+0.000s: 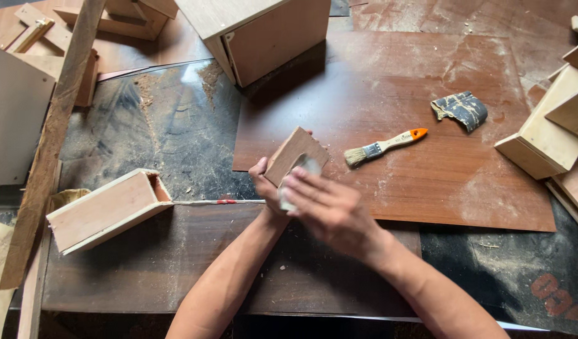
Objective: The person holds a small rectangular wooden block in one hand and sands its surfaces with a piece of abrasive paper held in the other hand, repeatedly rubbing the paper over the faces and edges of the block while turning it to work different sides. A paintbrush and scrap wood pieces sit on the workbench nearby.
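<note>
Dusty bench (176, 125), dark top with sawdust, brown board sheet (427, 157) covering the centre and right of frame.

Near, centre frame: your left hand (264, 185) is wrapped round the lower edge of a small wooden block (293, 150), held tilted above the bench. Your right hand (329, 210) has its fingers closed onto a pale scrap of sandpaper (307, 166), pressed against the block's face.

Left of your hands: a long open wooden box (107, 210) lying on its side, with a thin stick (220, 201) running from it towards your left hand.

Right of the block, on the sheet: paintbrush (383, 146) with an orange tip, then a curled dark sandpaper piece (461, 110) further up.

Right edge: stacked wooden pieces (546, 141). Top centre: larger wooden box (270, 37). Upper left: a rough plank (50, 144) lying diagonally, more offcuts behind it.
</note>
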